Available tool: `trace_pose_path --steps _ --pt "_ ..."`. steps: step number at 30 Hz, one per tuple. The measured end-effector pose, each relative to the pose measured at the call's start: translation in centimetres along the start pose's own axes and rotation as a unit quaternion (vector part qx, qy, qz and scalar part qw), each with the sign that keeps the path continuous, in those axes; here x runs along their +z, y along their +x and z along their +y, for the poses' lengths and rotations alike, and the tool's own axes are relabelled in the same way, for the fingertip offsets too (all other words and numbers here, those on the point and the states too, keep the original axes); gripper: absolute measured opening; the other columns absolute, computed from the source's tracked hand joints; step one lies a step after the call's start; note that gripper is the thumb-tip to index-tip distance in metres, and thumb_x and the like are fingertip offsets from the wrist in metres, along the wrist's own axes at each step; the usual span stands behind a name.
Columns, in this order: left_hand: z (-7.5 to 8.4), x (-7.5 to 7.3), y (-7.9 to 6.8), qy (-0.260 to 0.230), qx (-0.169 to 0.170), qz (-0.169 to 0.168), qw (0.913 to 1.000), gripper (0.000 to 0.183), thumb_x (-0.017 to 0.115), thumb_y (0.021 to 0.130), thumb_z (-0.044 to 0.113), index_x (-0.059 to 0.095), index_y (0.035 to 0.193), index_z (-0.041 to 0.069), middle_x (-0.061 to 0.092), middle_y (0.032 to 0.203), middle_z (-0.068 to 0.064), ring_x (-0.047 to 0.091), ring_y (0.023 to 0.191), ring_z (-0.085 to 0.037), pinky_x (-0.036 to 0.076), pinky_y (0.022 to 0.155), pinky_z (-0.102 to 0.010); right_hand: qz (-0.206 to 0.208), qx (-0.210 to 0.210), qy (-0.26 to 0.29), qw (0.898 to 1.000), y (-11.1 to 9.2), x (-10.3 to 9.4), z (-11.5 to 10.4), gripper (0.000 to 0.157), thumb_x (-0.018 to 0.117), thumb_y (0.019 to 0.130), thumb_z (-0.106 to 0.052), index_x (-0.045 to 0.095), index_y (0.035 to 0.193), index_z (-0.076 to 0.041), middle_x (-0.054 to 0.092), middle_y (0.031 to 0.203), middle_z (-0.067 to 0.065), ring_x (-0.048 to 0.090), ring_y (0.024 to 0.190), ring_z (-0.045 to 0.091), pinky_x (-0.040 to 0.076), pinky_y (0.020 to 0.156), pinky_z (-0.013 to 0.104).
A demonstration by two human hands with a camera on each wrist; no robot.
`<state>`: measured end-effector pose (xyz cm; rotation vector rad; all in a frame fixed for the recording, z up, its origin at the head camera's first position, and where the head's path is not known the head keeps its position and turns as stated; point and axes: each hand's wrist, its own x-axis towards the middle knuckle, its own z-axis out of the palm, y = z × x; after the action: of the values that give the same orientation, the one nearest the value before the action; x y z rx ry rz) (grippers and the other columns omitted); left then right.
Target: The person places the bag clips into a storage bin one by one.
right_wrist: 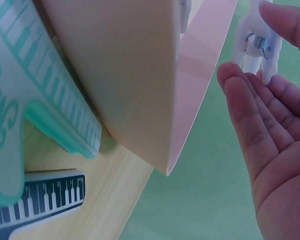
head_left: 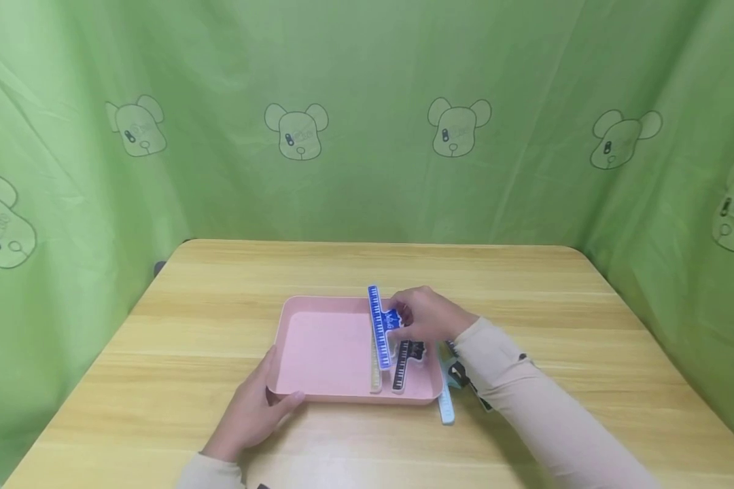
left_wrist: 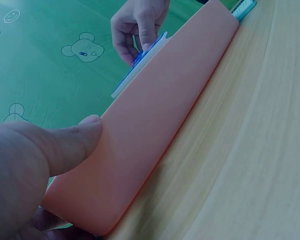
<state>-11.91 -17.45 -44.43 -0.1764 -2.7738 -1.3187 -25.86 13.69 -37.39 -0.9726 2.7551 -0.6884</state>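
My right hand pinches a blue spring clip with a piano-key pattern, held above the right part of a pink tray. In the right wrist view, the clip's pale underside shows its spring, with thumb and fingertips at it. My left hand grips the tray's near left corner, its thumb on the front wall in the left wrist view. Inside the tray lie a black piano-key clip and a pale yellowish clip, partly hidden under the blue one.
Just right of the tray, a mint-blue clip and a black-and-white clip lie on the wooden table, partly covered by the right forearm. A green curtain with bear-head prints surrounds the table's back and sides.
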Motion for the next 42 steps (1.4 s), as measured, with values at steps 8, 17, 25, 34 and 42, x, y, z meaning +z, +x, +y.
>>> trace_pose_path --steps 8,17,25,34,42 --pt "0.1 -0.1 0.0 0.000 0.001 -0.002 1.0000 0.093 0.075 0.084 0.035 0.022 0.154 0.007 0.037 0.151 -0.018 0.042 0.131 -0.039 0.032 0.108 -0.057 -0.003 0.010 0.002 1.000 0.3 0.2 -0.5 0.047 0.084 0.074 -0.027 0.067 0.113 -0.006 0.065 0.089 -0.004 0.060 0.078 0.008 0.054 0.071 0.022" --pt "0.1 -0.2 0.0 0.001 0.002 -0.002 1.0000 0.093 0.076 0.084 0.033 0.021 0.155 0.008 0.038 0.150 -0.017 0.041 0.132 -0.039 0.031 0.109 -0.057 0.000 0.013 0.006 1.000 0.7 0.5 -0.7 0.044 0.084 0.075 -0.028 0.068 0.111 -0.008 0.064 0.087 -0.005 0.059 0.076 0.008 0.054 0.069 0.022" --pt "0.1 -0.1 0.0 0.002 0.003 -0.001 1.0000 0.093 0.076 0.084 0.034 0.022 0.154 0.007 0.036 0.151 -0.018 0.040 0.133 -0.040 0.030 0.109 -0.058 -0.003 0.008 0.001 1.000 0.9 0.3 -1.0 0.046 0.084 0.075 -0.026 0.068 0.113 -0.005 0.065 0.088 -0.003 0.060 0.076 0.008 0.054 0.068 0.020" --pt "0.0 0.0 0.0 0.005 -0.008 -0.004 0.9999 0.094 0.076 0.083 0.032 0.021 0.155 0.009 0.035 0.152 -0.017 0.040 0.133 -0.040 0.030 0.109 -0.058 -0.019 0.009 0.000 1.000 1.6 0.2 -2.1 0.045 0.084 0.076 -0.025 0.068 0.114 -0.006 0.067 0.092 -0.003 0.061 0.080 0.009 0.054 0.071 0.021" --pt "0.1 0.0 0.0 0.007 -0.006 -0.004 1.0000 0.094 0.076 0.083 0.033 0.021 0.155 0.007 0.034 0.152 -0.018 0.040 0.132 -0.040 0.030 0.109 -0.057 -0.032 0.005 -0.001 0.999 2.1 0.5 -2.5 0.040 0.084 0.075 -0.025 0.069 0.109 -0.009 0.065 0.087 -0.007 0.060 0.077 0.007 0.053 0.070 0.021"
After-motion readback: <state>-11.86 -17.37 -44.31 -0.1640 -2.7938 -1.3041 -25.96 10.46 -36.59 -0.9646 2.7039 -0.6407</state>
